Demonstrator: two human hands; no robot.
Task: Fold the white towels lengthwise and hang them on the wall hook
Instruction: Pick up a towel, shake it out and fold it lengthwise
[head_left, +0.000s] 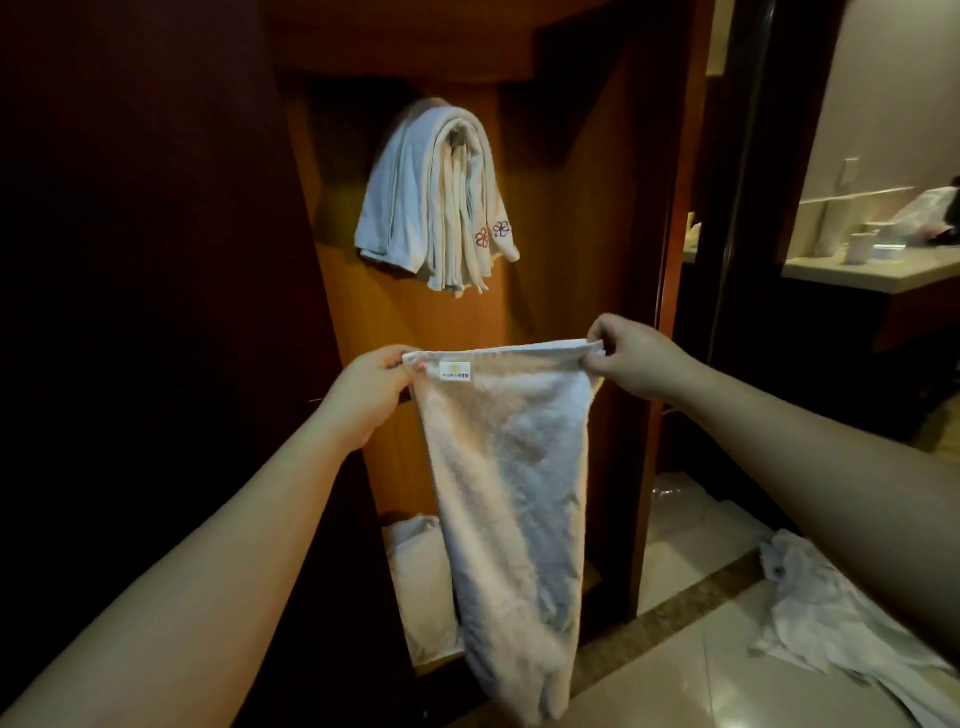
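Dim wood-panelled alcove beside a bathroom doorway

We see warm orange wood panelling (566, 218) ahead, a dark wall (130, 260) at left, glossy pale floor tiles (675, 670) with a speckled stone border (691, 597), and at right a pale worktop (878, 273) carrying small containers under soft light.

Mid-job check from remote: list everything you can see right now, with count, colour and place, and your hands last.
Held towel: one, white with a small label, hanging in front of the wooden panel.
Hung towels: a bundle, count unclear, white with red flower embroidery, draped high on the panel; the hook is hidden.
Wooden panel: one, orange-brown, straight ahead.
Folded cloth: one, white, low on the panel's base.
Crumpled cloth: one heap, white, on the tiled floor at right.
Counter: one, pale, far right, carrying small white containers.
Left hand: pinches the held towel's top left corner.
Right hand: pinches its top right corner.
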